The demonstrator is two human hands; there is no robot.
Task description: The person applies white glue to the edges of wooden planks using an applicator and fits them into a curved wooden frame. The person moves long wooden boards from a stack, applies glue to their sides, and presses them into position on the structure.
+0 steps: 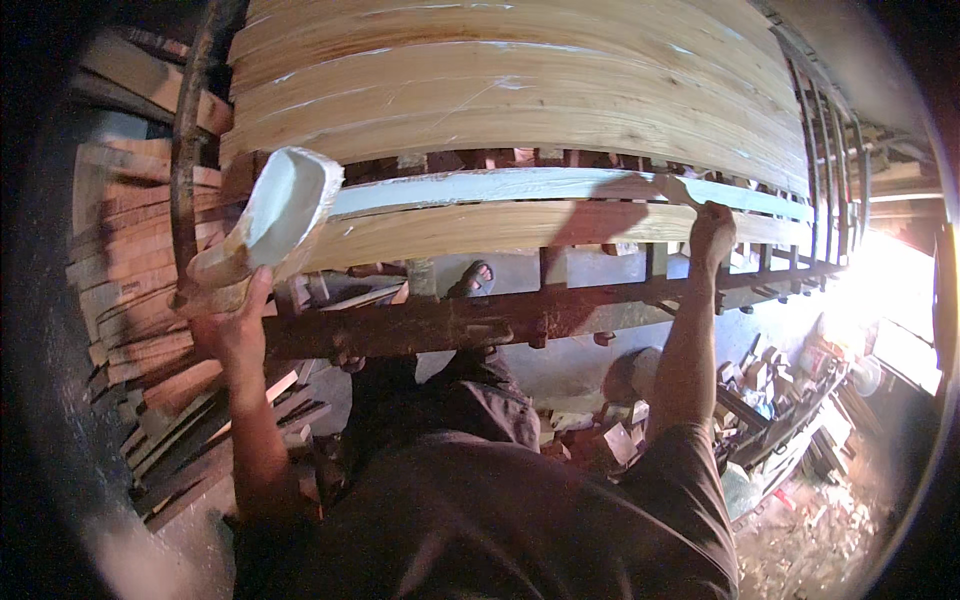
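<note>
My left hand grips a cut-open plastic container by its lower end, and white glue-like liquid coats its inside. Fingers wrapped round its handle, my right hand holds a flat brush against a long narrow board. A white coat covers that board's upward edge for most of its length. Right beside it, on the near side, lies a bare wooden strip. Beyond a narrow gap, several pale boards lie side by side with white smears along their seams.
A dark rack with a long front bar supports the boards, and upright bars stand at its ends. Stacked timber rises at the left. Wood offcuts lie on the floor near my right arm, with shavings farther right.
</note>
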